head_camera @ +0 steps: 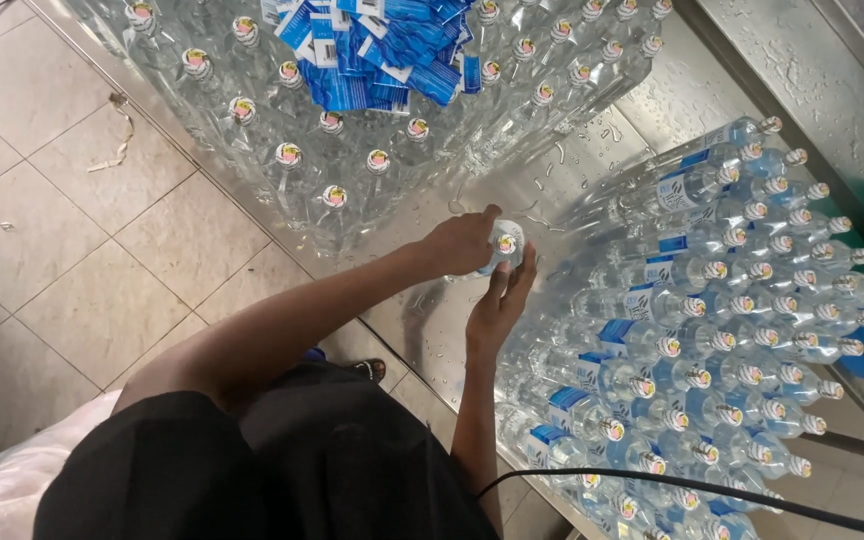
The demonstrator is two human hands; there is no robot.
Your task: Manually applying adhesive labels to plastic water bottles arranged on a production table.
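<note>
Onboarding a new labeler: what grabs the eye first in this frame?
Both hands meet mid-frame on one clear bottle: the left hand over its top, the right hand against its side, above a wet steel table. Labelled bottles lie stacked on their sides at right; upright unlabelled bottles crowd the top, with a heap of blue labels on them.

Beige tiled floor (72,230), wet steel table (592,150), daylight

Wet steel table (592,150); upright unlabelled bottles (332,195); labelled bottles (712,330) lying stacked.
</note>
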